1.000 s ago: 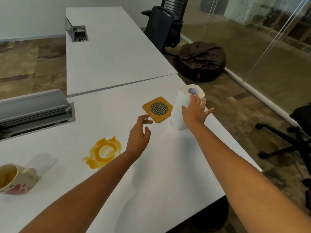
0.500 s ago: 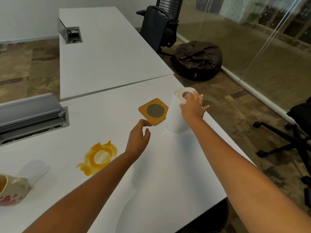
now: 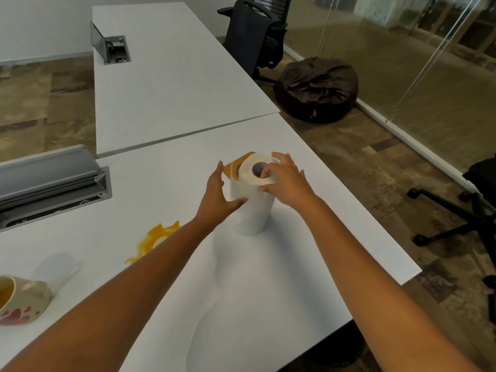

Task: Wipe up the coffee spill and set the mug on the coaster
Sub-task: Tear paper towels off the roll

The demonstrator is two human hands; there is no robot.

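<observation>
The right hand [image 3: 285, 182] sits on top of the paper towel roll [image 3: 252, 208], fingers spread over the rim and one fingertip dipped toward the hollow core, pinning it upright rather than gripping it. The left hand [image 3: 217, 196] is open at the roll's left flank, thumb touching the paper, fingers apart and not yet closed on any sheet. The roll stands on the white table [image 3: 295, 264], with the yellow coaster [image 3: 237, 167] just behind it, mostly hidden. It looks light and soft, easy to tip or skid on the smooth top — so a steady press from above while the other hand finds the loose edge and tears seems the sound way; where that edge lies I cannot tell. The coffee spill [image 3: 154, 238] lies near the left forearm, unwiped. The mug [image 3: 22, 302] lies on its side at the near left edge, well apart from the coaster — ceramic, likely slick with coffee, best taken by the body.
</observation>
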